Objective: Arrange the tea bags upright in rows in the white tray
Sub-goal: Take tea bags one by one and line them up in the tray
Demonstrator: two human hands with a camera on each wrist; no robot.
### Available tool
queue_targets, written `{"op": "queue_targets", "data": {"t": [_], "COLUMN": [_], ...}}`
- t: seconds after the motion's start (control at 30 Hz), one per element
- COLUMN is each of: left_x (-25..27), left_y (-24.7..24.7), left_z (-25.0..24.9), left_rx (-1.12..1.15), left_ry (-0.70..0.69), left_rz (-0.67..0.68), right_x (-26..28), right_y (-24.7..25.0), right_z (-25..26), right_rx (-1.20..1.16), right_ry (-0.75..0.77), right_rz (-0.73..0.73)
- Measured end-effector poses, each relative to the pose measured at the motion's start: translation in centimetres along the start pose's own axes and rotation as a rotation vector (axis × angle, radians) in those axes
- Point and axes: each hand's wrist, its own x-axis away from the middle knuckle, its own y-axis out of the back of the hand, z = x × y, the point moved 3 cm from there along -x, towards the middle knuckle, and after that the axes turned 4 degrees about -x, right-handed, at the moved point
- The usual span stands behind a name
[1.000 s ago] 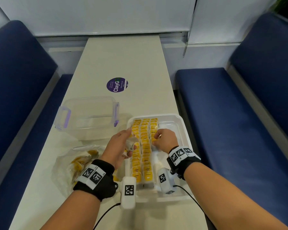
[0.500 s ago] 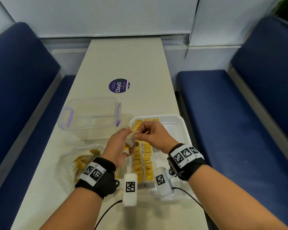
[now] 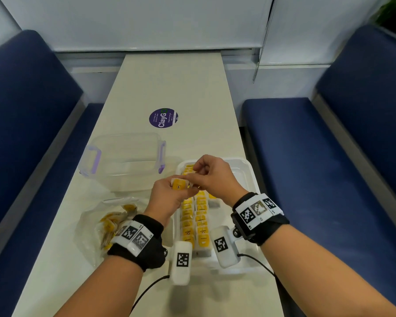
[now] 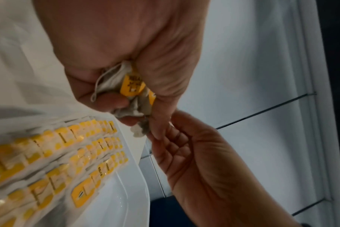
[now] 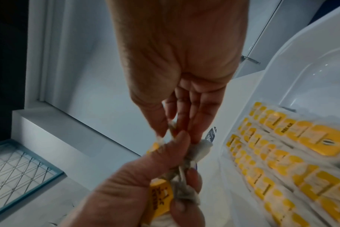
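On the table (image 3: 174,88), going left to right: a crinkly clear bag (image 3: 101,223) near the left edge holds a loose heap of tea bags, too jumbled to count; behind it stands one clear box (image 3: 124,161) with purple clips; the left hand (image 3: 167,197) is curled round a small bunch of tea bags (image 4: 124,86), soft grey-white pouches with yellow paper tags, bunched too tight to count; the right hand (image 3: 213,177) pinches the top end of that bunch with thumb and fingertips (image 5: 161,127), so both hands touch it just above the near-left part of the tray; the white tray (image 3: 249,179) sits by the right edge of the table; inside it the tea bags in the tray (image 3: 201,225) stand upright in three rows, yellow tags up, packed close; the rows run from the near end of the tray toward the far end, along its left side; the right side of the tray shows bare white floor; one round purple sticker (image 3: 163,118) lies farther back in the middle.
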Motion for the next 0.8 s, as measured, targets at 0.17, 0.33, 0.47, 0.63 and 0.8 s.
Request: {"op": "queue_targets", "data": {"t": [0.17,0.33,0.47,0.63,0.8], "left_x": [-0.2,0.0,-0.3,-0.4,-0.7], "left_y": [0.4,0.1,0.3,0.5,0.5], "left_z": [0.4,0.2,0.2,0.1,-0.5], "left_rx": [0.065,0.049,-0.027,-0.034,-0.115], "left_ry": [0.031,0.038,0.045,0.060,-0.006], "left_rz": [-0.030,0.000,0.027,0.010,0.019], "right_x": [0.1,0.0,0.1,-0.1,0.0], "right_y": [0.7,0.8,0.8,1.0,0.9], "right_z": [-0.1,-0.8,-0.7,-1.4,-1.7], "right_rx": [-0.067,0.035,-0.049,-0.169,-0.238], "right_ry": [0.031,-0.031,-0.046,-0.034,-0.023], "right_rz": [0.014,0.133,0.127,0.057,0.167]}}
